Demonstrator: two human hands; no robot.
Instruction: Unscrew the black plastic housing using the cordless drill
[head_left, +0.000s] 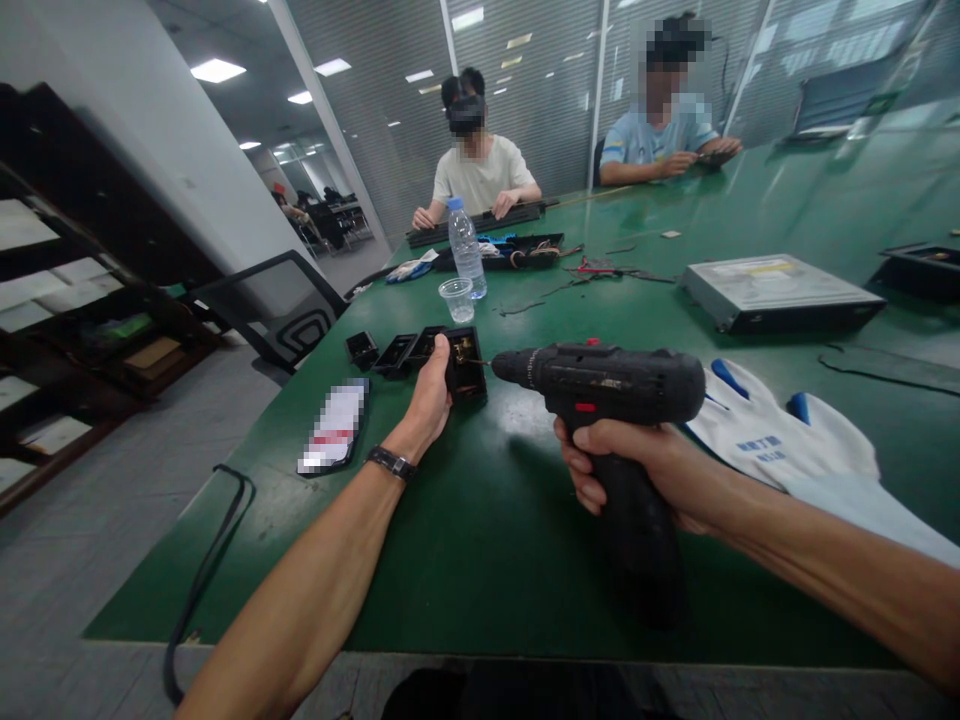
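My right hand is wrapped round the grip of a black cordless drill, its chuck pointing left. A thin bit reaches from the chuck to a small black box with brassy parts inside. That box is in my left hand, thumb on top; I cannot tell whether the bit touches it. Beside it on the table stand more small black boxes. Left of my left wrist lies a phone. Just behind my right hand is a white work glove with blue patches.
A water bottle and plastic cup stand beyond the boxes on the green table. A silver disc drive sits at right. Two people work across the table. A black strap hangs over the left edge, near a chair.
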